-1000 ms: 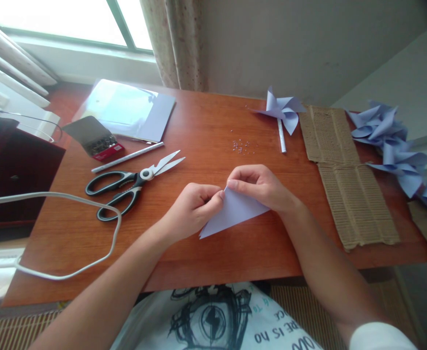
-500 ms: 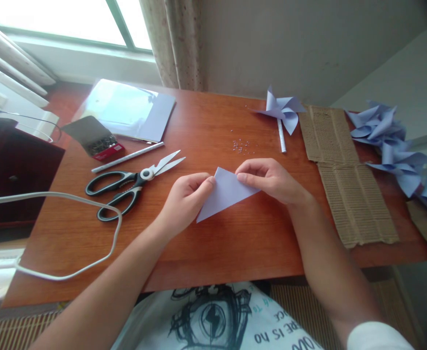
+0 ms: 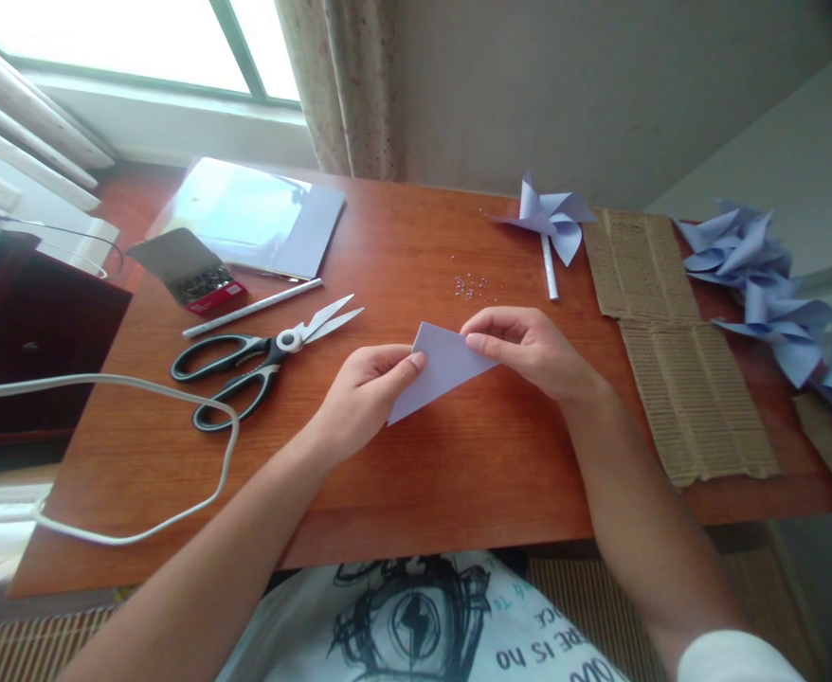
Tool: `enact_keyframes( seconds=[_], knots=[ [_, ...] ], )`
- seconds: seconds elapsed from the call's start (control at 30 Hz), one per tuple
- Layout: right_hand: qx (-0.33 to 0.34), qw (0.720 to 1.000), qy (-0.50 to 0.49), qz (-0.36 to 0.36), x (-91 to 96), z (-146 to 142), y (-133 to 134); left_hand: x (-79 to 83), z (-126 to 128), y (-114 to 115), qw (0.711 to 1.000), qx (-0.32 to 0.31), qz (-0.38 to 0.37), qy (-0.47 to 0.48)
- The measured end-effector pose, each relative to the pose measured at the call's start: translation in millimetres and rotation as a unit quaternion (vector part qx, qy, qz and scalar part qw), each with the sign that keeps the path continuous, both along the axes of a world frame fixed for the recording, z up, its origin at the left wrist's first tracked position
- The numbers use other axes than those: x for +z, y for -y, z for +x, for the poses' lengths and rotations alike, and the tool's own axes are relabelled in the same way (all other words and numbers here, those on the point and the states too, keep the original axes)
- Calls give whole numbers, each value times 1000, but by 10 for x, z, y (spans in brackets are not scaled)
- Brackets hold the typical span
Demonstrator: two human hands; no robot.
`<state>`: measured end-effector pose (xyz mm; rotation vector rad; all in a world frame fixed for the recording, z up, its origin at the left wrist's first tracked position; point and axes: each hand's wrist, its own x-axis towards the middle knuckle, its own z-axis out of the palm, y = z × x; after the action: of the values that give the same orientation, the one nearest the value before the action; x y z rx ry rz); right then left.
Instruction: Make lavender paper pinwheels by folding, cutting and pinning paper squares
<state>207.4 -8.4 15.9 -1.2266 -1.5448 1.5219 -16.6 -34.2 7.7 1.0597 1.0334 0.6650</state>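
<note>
Left hand (image 3: pixel 363 398) and right hand (image 3: pixel 533 350) each pinch opposite sides of folded lilac paper (image 3: pixel 443 365) between thumb and fingers, apparently just above the wooden table (image 3: pixel 459 493), right of the scissors (image 3: pixel 272 355).

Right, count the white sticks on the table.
2 visible: one white stick between the scissors and the open box, a second stick extending from the pinwheel beside the cardboard. More may be hidden among the pinwheels at far right.
</note>
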Motion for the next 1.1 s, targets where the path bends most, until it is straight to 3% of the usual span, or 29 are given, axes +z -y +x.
enact_keyframes(
  seconds=[0.37, 0.6, 1.1],
  knots=[
    [7, 999, -32, 36, -12, 45, 9, -55, -25, -41, 994, 99, -19, 41],
    [-29, 997, -33, 67, -43, 37, 2, -7, -8, -41, 995, 99, -13, 29],
    [-41, 997, -9, 66, -25, 9, -9, 18, -14, -62, 995, 94, -20, 20]
  ],
)
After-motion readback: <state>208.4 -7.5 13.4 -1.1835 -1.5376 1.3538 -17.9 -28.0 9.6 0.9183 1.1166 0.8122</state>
